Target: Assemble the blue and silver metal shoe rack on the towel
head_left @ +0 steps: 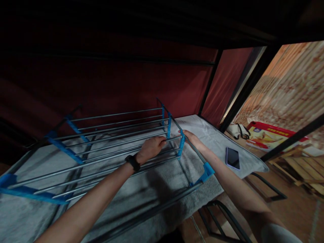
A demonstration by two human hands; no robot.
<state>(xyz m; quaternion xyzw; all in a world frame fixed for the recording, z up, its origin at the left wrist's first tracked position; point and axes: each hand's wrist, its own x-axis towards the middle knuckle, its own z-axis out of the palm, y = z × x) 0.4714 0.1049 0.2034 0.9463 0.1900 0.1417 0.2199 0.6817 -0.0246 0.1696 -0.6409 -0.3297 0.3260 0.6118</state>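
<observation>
A rack of grey metal tubes and blue plastic brackets, which looks like a shoe rack [108,160], lies on the bedding. My left hand [153,147], with a dark band on the wrist, is closed around a metal tube [173,138] close to its right end. That tube meets a blue bracket [181,145], which my right hand [190,137] grips from behind and the right; some of its fingers are hidden. Nearer to me, another blue bracket [207,171] sits by my right forearm. On the left, a long blue bracket [32,194] joins several tube ends.
Grey bedding [202,128] lies under the rack, inside a dark metal bed frame [211,84] with red curtains [121,84]. A phone [233,158] rests near the bed's right edge. Beyond stand a red and yellow box [273,136] and a wooden crate [301,168].
</observation>
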